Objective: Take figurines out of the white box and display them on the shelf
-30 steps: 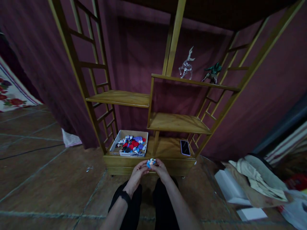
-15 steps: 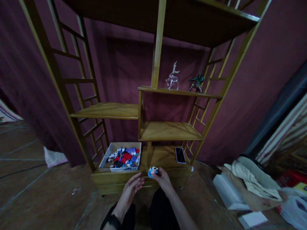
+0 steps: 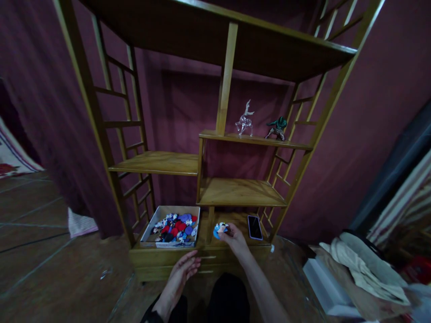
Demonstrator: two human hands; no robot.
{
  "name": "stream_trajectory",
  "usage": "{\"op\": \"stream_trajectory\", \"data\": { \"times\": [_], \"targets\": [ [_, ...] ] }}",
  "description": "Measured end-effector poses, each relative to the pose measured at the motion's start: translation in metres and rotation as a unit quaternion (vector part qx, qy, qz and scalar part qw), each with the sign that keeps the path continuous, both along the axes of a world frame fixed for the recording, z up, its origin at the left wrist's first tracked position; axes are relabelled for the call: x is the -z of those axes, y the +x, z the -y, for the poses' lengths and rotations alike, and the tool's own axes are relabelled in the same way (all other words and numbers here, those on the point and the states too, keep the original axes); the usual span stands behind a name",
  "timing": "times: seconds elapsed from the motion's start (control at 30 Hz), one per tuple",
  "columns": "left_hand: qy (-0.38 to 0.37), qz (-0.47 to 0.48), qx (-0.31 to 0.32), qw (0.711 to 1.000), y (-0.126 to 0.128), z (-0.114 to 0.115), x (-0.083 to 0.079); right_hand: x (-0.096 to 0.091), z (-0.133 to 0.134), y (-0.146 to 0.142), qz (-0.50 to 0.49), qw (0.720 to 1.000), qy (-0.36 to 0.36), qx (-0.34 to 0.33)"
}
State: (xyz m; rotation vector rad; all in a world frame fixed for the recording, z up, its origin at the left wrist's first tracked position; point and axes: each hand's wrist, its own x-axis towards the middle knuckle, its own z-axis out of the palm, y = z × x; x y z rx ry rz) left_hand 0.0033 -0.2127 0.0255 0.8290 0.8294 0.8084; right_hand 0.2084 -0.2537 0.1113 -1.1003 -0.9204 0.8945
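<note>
Between the fingers of my right hand (image 3: 235, 240) is a small figurine (image 3: 220, 229) with a blue base and pale, dark-marked parts. It is held over the front of the cabinet's bottom shelf (image 3: 232, 220). My left hand (image 3: 182, 271) holds nothing; its fingers stretch out, palm turned inward, in front of the drawers and below the box. The shallow white box (image 3: 147, 234) stands on the left of the bottom shelf. Inside lies a heap of small figurines and round bases (image 3: 178, 225) in red, purple, black and blue. A phone (image 3: 255, 227) lies right of my right hand.
A clear deer figurine (image 3: 244, 122) and a green-and-brown crouching figure (image 3: 278, 128) stand on the upper right shelf (image 3: 262, 141). Wooden shelves overhang the box and my right hand. On the floor at right are a white box (image 3: 328, 287) and piled cloth (image 3: 367, 269).
My right hand has moved forward and slightly right with the figurine, closer to the bottom shelf. My left hand stays low and open. The view has tilted upward a little.
</note>
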Motion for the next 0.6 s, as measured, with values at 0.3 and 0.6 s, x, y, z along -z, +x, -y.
{"op": "stream_trajectory", "data": {
  "times": [0.3, 0.6],
  "targets": [
    [0.014, 0.019, -0.007, 1.0, -0.014, -0.002, 0.001, -0.043, -0.028, -0.007, 0.017, 0.999, 0.042, -0.011],
    [-0.001, 0.016, -0.011, 1.0, -0.022, -0.01, 0.001, -0.072, -0.108, 0.013, 0.074, 0.996, 0.051, 0.026]
  ]
}}
